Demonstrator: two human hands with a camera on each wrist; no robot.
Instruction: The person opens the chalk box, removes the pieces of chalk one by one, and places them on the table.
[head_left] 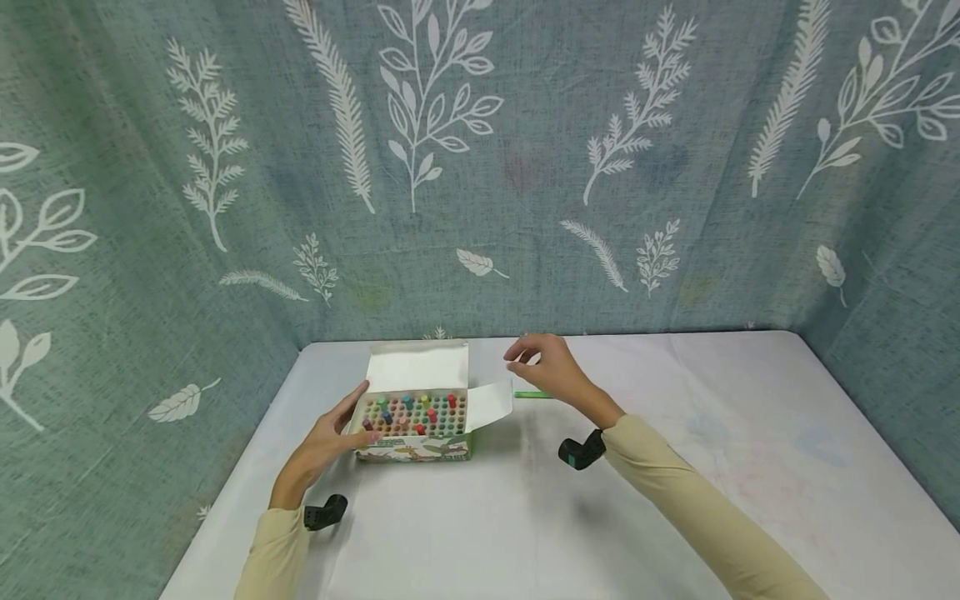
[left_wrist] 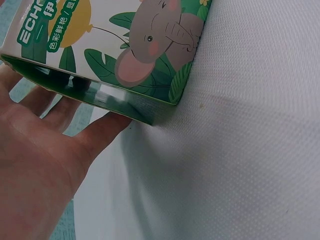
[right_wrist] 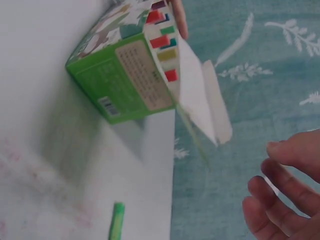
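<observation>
A white and green cardboard box (head_left: 412, 450) stands on the table with its lid (head_left: 417, 367) folded back and a side flap (head_left: 489, 403) sticking out to the right. Several coloured pens (head_left: 432, 414) poke up from its grid of holes. My left hand (head_left: 318, 446) grips the box's left end, thumb at the front and fingers round the back corner. An elephant picture (left_wrist: 157, 37) shows close by in the left wrist view. Raised right of the flap, my right hand (head_left: 553, 367) has loosely bent fingers and holds nothing. A green pen (right_wrist: 117, 221) lies on the table near it.
The white table (head_left: 675, 500) reaches back to a green-blue curtain (head_left: 525, 250) with white leaf prints, which also hangs along both sides. Black wrist cameras (head_left: 581, 451) sit on both forearms, below beige sleeves (head_left: 697, 508).
</observation>
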